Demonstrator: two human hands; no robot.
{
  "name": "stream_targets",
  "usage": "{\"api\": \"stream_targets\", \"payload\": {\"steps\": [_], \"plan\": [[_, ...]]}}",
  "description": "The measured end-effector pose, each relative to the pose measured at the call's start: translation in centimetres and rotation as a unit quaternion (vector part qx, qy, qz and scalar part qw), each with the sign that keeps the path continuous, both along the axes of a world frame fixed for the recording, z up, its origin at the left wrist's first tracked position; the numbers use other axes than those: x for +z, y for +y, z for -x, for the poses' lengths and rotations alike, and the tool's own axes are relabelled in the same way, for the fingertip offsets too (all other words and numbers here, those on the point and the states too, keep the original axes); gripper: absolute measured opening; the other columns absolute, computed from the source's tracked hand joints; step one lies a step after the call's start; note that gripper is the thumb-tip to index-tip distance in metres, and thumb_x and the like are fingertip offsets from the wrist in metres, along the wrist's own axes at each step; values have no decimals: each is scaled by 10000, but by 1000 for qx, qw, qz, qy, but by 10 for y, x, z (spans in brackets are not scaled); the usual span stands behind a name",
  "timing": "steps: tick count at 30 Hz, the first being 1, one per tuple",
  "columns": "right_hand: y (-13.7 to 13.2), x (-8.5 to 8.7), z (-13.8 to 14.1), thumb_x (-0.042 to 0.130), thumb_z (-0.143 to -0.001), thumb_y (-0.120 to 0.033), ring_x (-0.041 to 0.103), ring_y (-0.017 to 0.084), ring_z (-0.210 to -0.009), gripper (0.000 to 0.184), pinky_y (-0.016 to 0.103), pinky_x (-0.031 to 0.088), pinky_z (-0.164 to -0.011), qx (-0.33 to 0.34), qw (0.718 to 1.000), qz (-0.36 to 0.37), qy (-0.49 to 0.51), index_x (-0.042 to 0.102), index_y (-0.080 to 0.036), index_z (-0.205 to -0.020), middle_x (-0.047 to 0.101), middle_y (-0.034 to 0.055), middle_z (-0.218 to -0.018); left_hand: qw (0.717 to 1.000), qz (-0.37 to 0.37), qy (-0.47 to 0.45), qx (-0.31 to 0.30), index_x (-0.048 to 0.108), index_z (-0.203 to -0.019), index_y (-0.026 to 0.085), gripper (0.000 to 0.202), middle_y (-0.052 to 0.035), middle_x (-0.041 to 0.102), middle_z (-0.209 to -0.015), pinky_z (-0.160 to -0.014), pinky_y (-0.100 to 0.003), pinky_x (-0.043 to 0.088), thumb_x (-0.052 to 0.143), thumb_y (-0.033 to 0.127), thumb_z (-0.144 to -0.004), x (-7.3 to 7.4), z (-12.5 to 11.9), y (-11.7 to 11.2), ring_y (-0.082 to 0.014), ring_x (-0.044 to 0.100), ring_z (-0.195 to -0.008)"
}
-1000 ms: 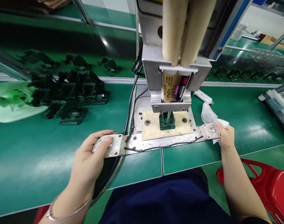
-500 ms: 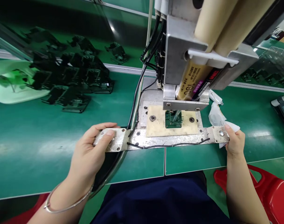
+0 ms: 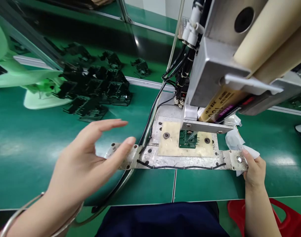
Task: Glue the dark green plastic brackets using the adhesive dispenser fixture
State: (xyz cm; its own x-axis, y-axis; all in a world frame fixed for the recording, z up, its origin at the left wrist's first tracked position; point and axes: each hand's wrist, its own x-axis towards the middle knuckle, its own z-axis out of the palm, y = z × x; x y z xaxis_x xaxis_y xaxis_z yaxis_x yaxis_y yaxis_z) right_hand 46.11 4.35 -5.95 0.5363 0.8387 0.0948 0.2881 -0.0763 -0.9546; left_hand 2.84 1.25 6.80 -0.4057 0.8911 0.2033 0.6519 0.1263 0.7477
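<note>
My left hand [image 3: 78, 164] is raised over the left end of a metal base plate [image 3: 170, 163], thumb and fingers apart and holding nothing. Gripped between the thumb and fingers of my right hand [image 3: 255, 169] is the plate's right end block [image 3: 235, 159], which carries a round silver button. Between the hands, a dark green circuit-board-like part [image 3: 186, 140] sits in a cream fixture plate [image 3: 171, 144]. A clear nozzle tip [image 3: 193, 135] comes down over that part from the dispenser head [image 3: 207, 126], which holds a gold and black glue cartridge [image 3: 218, 105].
Several black plastic frames [image 3: 96, 89] stand at the left, near a pale green fan [image 3: 39, 100]. Black cables [image 3: 150, 115] run beside a metal rod. Crumpled white tissue [image 3: 233, 138] lies by my right hand. A red stool [image 3: 286, 217] stands below the bench edge.
My left hand has let go of the left end block and lifted, its fingers opening. My right hand stays on the right block. The view has shifted and tilted.
</note>
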Motion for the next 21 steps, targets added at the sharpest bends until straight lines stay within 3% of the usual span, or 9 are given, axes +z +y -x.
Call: {"api": "stream_targets", "payload": {"steps": [2, 5, 8, 12, 14, 18, 21], "plan": [[1, -2, -2, 824, -762, -588, 716, 291, -654, 473, 382, 547, -576, 22, 999, -6, -22, 823, -135, -899, 761, 81, -753, 993, -2, 2, -114, 674, -1257, 247, 597, -53, 692, -1263, -956, -408, 506, 715, 620, -793, 10, -11, 18, -302, 663, -1026], [2, -2, 1, 818, -772, -586, 730, 300, -687, 469, 389, 560, -599, 35, 999, -11, -21, 829, -144, -930, 775, 82, -788, 957, 93, -29, -272, 550, -1426, 229, 920, -120, 609, -1442, -1104, -513, 473, 806, 677, -664, 10, -31, 50, -412, 570, -1312], [3, 1, 7, 827, -764, -578, 732, 289, -715, 451, 383, 565, -626, 26, 1000, -5, 9, 828, -155, -922, 784, 78, -824, 920, 178, -44, -345, 488, -1447, 209, 1005, -160, 582, -1460, -1122, -531, 478, 858, 644, -619, -3, -49, 73, -426, 532, -1371], [5, 4, 15, 849, -740, -560, 735, 290, -766, 424, 383, 572, -677, 16, 999, 1, 29, 822, -162, -885, 783, 68, -824, 913, 180, -96, -353, 575, -1279, 176, 773, -163, 682, -1241, -1060, -561, 526, 819, 610, -688, -20, -55, 84, -385, 650, -1188], [6, 7, 17, 860, -723, -560, 738, 295, -785, 432, 387, 575, -696, 16, 999, 1, 38, 821, -162, -888, 786, 71, -832, 906, 171, -146, -358, 595, -1246, 182, 731, -158, 692, -1243, -1088, -562, 519, 854, 577, -688, -21, -52, 85, -365, 658, -1190], [7, 12, 24, 873, -683, -585, 739, 297, -793, 463, 378, 571, -684, 11, 999, 4, 48, 814, -163, -866, 788, 74, -841, 894, 203, -224, -332, 666, -1152, 219, 667, -112, 709, -1289, -1172, -529, 475, 926, 548, -633, -7, -48, 83, -345, 643, -1266], [10, 16, 29, 871, -675, -588, 734, 296, -797, 463, 374, 568, -677, 15, 998, 6, 56, 807, -165, -851, 780, 73, -825, 879, 278, -239, -303, 718, -1135, 233, 665, -97, 752, -1182, -1058, -489, 572, 930, 590, -615, 6, -47, 76, -347, 685, -1187]]}}
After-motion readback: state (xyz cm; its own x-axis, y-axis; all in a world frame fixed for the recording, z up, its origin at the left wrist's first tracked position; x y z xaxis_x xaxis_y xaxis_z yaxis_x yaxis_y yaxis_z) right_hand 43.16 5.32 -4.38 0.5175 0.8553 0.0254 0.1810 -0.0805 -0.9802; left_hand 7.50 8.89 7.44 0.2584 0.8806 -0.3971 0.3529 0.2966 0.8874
